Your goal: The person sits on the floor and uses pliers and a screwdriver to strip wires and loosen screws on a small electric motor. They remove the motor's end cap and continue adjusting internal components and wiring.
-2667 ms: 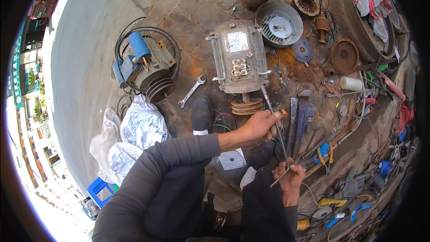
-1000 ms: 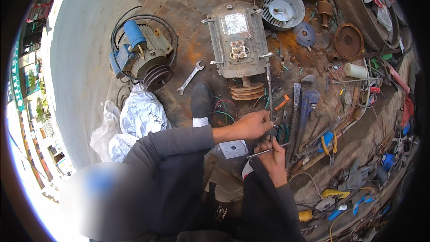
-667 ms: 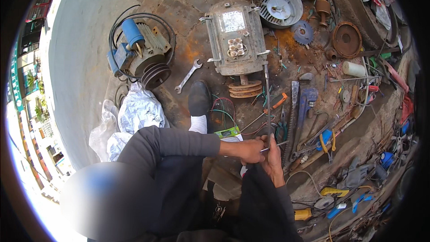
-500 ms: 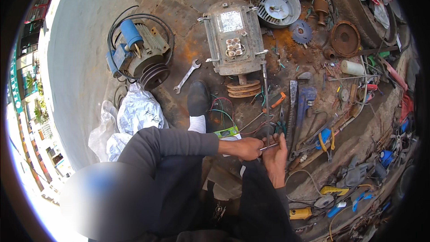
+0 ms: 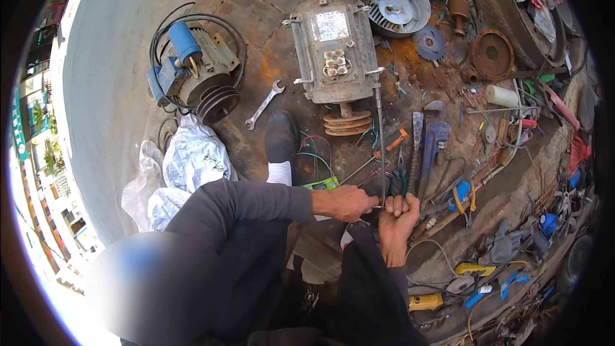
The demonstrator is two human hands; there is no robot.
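A long socket wrench (image 5: 380,134) runs from a bolt at the lower right corner of a grey, dusty electric motor (image 5: 355,41) down to my hands. A short crossbar seems to pass through its near end, mostly covered by my fingers. My left hand (image 5: 346,204) is closed on one side of this handle. On the other side, my right hand (image 5: 398,223) has its fingers curled over the handle. Below the motor's body shows a rusty grooved pulley (image 5: 347,123). An orange-handled screwdriver (image 5: 396,140) and green-handled pliers (image 5: 399,176) lie beside the rod.
To the left stand a second motor (image 5: 208,67) with a blue cylinder and a white sack (image 5: 195,154). An open-ended wrench (image 5: 264,105) lies near my shoe (image 5: 282,138). A pipe wrench (image 5: 437,141), a round metal cover (image 5: 416,3) and many loose tools fill the right side.
My right hand has turned from a more open, upturned palm to fingers curled over the handle. My left hand has shifted slightly left and up. The motor has stayed put.
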